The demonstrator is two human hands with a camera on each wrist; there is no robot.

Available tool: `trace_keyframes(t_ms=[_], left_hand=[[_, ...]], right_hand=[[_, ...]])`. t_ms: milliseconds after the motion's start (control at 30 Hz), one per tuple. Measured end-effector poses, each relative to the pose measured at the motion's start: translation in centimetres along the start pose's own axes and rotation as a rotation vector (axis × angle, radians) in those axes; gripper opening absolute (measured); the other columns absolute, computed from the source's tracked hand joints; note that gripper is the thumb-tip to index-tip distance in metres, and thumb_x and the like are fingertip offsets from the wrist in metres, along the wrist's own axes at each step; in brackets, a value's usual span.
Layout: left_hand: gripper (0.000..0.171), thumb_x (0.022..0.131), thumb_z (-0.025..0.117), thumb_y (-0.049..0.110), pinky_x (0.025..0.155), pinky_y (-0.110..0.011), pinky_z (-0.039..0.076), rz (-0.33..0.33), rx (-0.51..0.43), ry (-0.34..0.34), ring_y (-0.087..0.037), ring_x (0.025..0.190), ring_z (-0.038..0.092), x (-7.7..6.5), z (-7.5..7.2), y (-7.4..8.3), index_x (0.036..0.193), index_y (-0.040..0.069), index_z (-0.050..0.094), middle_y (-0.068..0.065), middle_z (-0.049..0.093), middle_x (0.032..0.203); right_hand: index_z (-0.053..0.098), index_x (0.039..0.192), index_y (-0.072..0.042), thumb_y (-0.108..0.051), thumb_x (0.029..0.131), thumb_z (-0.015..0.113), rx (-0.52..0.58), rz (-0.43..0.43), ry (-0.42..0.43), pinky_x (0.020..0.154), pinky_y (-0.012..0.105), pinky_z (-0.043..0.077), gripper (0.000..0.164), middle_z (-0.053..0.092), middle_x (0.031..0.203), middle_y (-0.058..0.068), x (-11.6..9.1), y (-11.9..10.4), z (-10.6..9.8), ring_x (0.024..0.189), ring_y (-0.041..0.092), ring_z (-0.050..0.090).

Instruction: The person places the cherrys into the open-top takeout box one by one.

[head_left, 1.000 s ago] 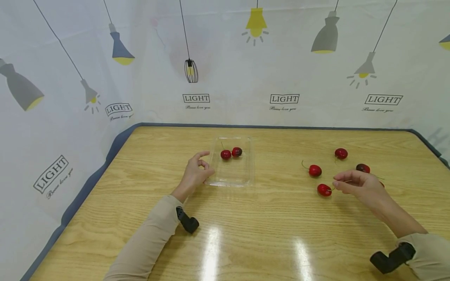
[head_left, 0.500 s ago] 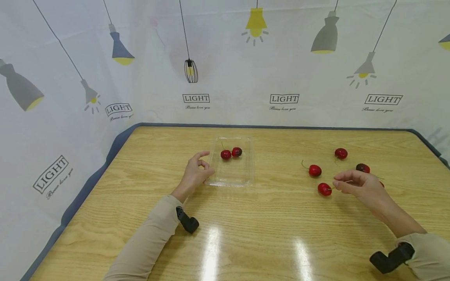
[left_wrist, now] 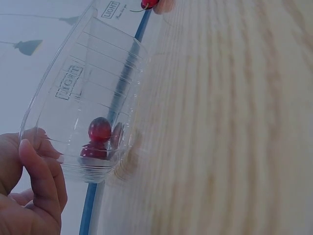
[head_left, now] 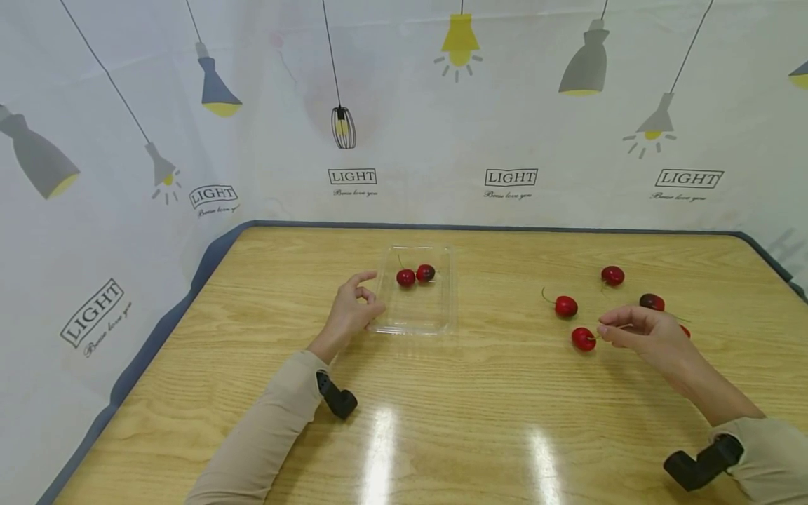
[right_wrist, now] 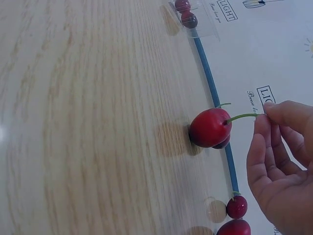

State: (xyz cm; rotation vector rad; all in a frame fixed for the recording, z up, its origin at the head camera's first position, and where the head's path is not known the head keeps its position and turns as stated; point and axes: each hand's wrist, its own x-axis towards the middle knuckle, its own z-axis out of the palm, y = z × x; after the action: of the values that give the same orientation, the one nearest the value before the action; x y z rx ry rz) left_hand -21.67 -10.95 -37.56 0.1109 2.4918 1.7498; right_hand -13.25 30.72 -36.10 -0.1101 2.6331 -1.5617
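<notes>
My right hand (head_left: 653, 341) pinches the green stem of a red cherry (right_wrist: 210, 127) between thumb and fingertips. That cherry hangs close over the tabletop, its reflection beside it in the right wrist view. At the left, my left hand (head_left: 348, 308) grips the rim of a clear plastic container (head_left: 416, 324), thumb and fingers on either side of the wall in the left wrist view. Two cherries lie side by side toward the container's far end, a dark red one (head_left: 426, 273) and one with its stem up (head_left: 406, 278).
Around the right hand lie loose cherries: one with a long stem (head_left: 566, 306), one farther back (head_left: 612, 275), a darker one (head_left: 651, 302) and another mostly hidden behind the hand. The wooden table (head_left: 492, 393) ends at a white curtain (head_left: 416, 203) printed with lamps.
The cherry held by its stem has shifted very slightly right and away from me. Both hands and the container stay in place.
</notes>
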Motion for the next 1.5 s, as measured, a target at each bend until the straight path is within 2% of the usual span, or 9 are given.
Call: trace_keyframes(t_ms=[467, 800, 1033, 1267, 1500], left_hand=[[0.060, 0.074, 0.056, -0.003, 0.038, -0.024, 0.037, 0.001, 0.008, -0.001, -0.010, 0.040, 0.037, 0.0, 0.0, 0.0, 0.131, 0.006, 0.038, -0.004, 0.045, 0.067], [0.060, 0.075, 0.056, -0.002, 0.039, -0.024, 0.037, 0.006, 0.006, -0.003, -0.010, 0.040, 0.037, 0.0, -0.1, 0.0, 0.131, 0.006, 0.038, -0.004, 0.045, 0.067], [0.059, 0.074, 0.055, -0.003, 0.039, -0.023, 0.036, 0.004, 0.000, -0.001, -0.010, 0.041, 0.037, 0.1, 0.0, -0.1, 0.131, 0.006, 0.039, -0.003, 0.045, 0.066], [0.060, 0.074, 0.055, -0.003, 0.038, -0.022, 0.036, -0.001, -0.012, 0.000, -0.009, 0.042, 0.037, 0.1, 0.0, -0.1, 0.131, 0.006, 0.039, -0.003, 0.044, 0.067], [0.061, 0.073, 0.054, -0.005, 0.038, -0.021, 0.035, 0.004, -0.017, 0.008, -0.009, 0.042, 0.037, 0.1, 0.1, 0.0, 0.131, 0.004, 0.038, -0.003, 0.044, 0.066]], right_hand=[[0.052, 0.104, 0.006, -0.024, 0.085, 0.058, -0.003, -0.004, -0.008, 0.069, 0.020, 0.048, 0.036, 0.058, 0.088, -0.011, 0.2, -0.4, 0.2, 0.080, 0.008, 0.059], [0.056, 0.100, 0.001, -0.022, 0.085, 0.059, 0.002, -0.028, -0.007, 0.069, 0.018, 0.046, 0.028, 0.060, 0.087, -0.012, 0.3, -1.0, 0.4, 0.079, 0.007, 0.059], [0.054, 0.102, 0.004, -0.024, 0.084, 0.059, -0.016, -0.025, -0.017, 0.070, 0.020, 0.047, 0.033, 0.060, 0.087, -0.011, 0.3, -1.3, 0.8, 0.081, 0.010, 0.059], [0.055, 0.100, 0.005, -0.023, 0.085, 0.059, -0.038, -0.063, -0.012, 0.069, 0.018, 0.046, 0.033, 0.062, 0.087, -0.004, 0.6, -1.9, 1.3, 0.080, 0.013, 0.059], [0.058, 0.096, 0.003, -0.020, 0.084, 0.059, -0.006, -0.093, -0.010, 0.068, 0.019, 0.047, 0.025, 0.062, 0.085, -0.008, 0.9, -2.2, 2.0, 0.078, 0.009, 0.060]])
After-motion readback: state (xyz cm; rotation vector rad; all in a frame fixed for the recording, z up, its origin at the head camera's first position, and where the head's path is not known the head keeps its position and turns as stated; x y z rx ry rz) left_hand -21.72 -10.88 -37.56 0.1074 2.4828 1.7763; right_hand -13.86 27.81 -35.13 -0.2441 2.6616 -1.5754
